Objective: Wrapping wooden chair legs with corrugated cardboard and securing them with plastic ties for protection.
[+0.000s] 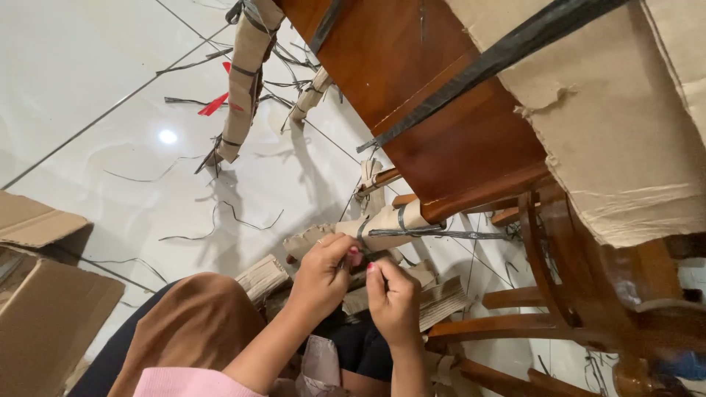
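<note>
Cardboard wrapping (382, 224) bound with dark plastic strap (412, 232) covers the end of a wooden chair leg just below the middle of the frame. Both hands work right under it. The left hand (320, 276) curls its fingers and thumb together at the lower edge of the wrapping, pinching something small that cannot be made out. The right hand (393, 298) sits just beside it, fingers folded in, thumb tip close to the left hand's fingertips; what it grips cannot be told.

Torn cardboard pieces (441, 298) lie just under the hands. The chair (441, 110), of reddish-brown polished wood, lies tipped over and fills the upper right of the frame, with more brown cardboard sheet (618, 140) draped over it and a black strap (500, 55) running across its seat. Another wrapped leg (246, 81) stands in the upper left, with a red scrap (213, 105) beside it. Cut strap ends (220, 220) litter the white tiled floor (88, 81). A cardboard box (44, 316) sits at the lower left.
</note>
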